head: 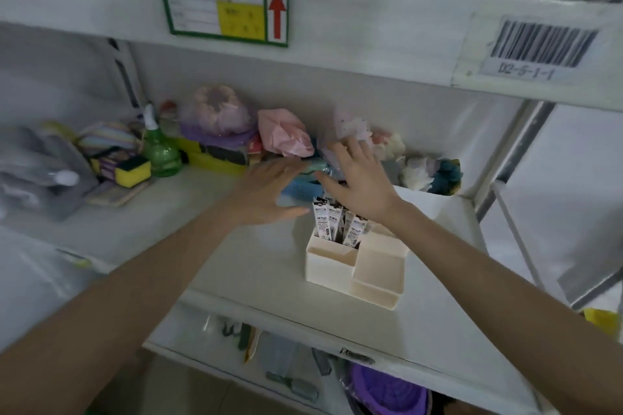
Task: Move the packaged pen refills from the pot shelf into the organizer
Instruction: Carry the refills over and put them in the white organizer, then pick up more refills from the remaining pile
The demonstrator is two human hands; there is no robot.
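**Both hands spread above the organizer, refills standing inside**

Left hand (266,190): fingers spread and flat, palm down, blurred. It holds nothing. It sits just left of the refill packets, thumb near their tops.

Right hand (359,178): fingers splayed, palm down, empty. It is above and just behind the packets, fingertips reaching toward the clutter at the back of the shelf.

Pen refills (338,224): several narrow packets, white with dark printing, standing upright and slightly fanned in the back left compartment of the organizer (350,271). Tops poke out well above the rim.

Organizer: cream plastic, stepped compartments, lower ones at the front. Front compartments look bare. It stands on the white shelf (256,266), near the front edge.

Behind the hands: a blue cloth (298,189), a pink crumpled bag (285,135), and other wrapped bundles along the back wall. Far left: a green spray bottle (160,148) and a yellow sponge (133,170).

Upper shelf edge carries a green-bordered label (224,8) with a red arrow, and a barcode sticker (539,49) on the right.
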